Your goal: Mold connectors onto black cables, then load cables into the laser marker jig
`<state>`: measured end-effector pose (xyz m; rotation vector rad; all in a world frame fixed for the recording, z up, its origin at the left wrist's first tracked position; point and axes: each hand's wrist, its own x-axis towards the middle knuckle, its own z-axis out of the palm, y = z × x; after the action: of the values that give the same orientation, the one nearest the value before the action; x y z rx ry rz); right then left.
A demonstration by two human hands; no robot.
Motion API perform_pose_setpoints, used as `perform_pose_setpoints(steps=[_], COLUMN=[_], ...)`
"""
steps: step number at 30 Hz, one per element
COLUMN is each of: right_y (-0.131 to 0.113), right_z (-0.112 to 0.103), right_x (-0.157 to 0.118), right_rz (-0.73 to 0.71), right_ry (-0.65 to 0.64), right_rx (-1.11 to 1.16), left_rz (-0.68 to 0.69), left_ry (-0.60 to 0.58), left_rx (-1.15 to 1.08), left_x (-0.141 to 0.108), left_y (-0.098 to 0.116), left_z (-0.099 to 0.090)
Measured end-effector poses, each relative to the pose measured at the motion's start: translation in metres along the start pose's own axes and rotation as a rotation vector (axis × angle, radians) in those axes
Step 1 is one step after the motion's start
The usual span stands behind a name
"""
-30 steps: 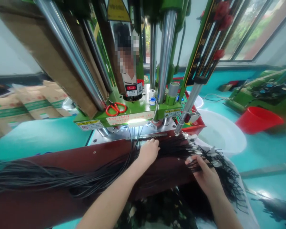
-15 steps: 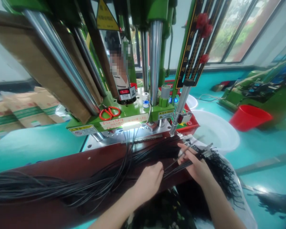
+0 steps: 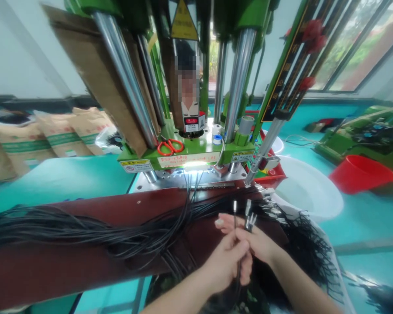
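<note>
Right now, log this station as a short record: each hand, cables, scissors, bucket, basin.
Left hand: closed around metal-tipped cable ends, touching the right
Right hand: against the left, cable ends between them
Black cables: bundled along the brown board, some rising toward the green press
Scissors: red-orange handles, on the press's green plate
Red bucket: on the right
White basin: left of the bucket, contents unclear
</note>
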<state>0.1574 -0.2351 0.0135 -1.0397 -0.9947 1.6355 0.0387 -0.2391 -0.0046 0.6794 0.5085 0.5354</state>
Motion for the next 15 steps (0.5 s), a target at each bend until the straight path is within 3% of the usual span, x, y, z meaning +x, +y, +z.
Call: perform_pose_setpoints(steps=[2,4,6,9,15], right_y=[-0.013,-0.031,-0.05,-0.07,-0.076], right_z=[-0.012,-0.025,-0.033,-0.03,-0.016], right_x=[0.013,0.026,0.035,0.039,0.034], right_rz=[-0.069,-0.14,-0.13,0.012,0.027], right_ry=[0.054,0.043,-0.091,-0.31,-0.472], right_rx=[0.117,0.096,-0.086,-0.436,-0.737], left_rz=[-0.036,-0.061,-0.093,-0.074,0.01], left_ry=[0.039,0.049,0.044,0.085,0.143], left_rx=[-0.012,0.055,0.114,0.09,-0.011], left_x=[0.004,0.007,0.01,0.016,0.028], left_y=[-0.003,-0.002,0.001,0.005,0.007], left_z=[0.004,0.005,0.006,0.007,0.008])
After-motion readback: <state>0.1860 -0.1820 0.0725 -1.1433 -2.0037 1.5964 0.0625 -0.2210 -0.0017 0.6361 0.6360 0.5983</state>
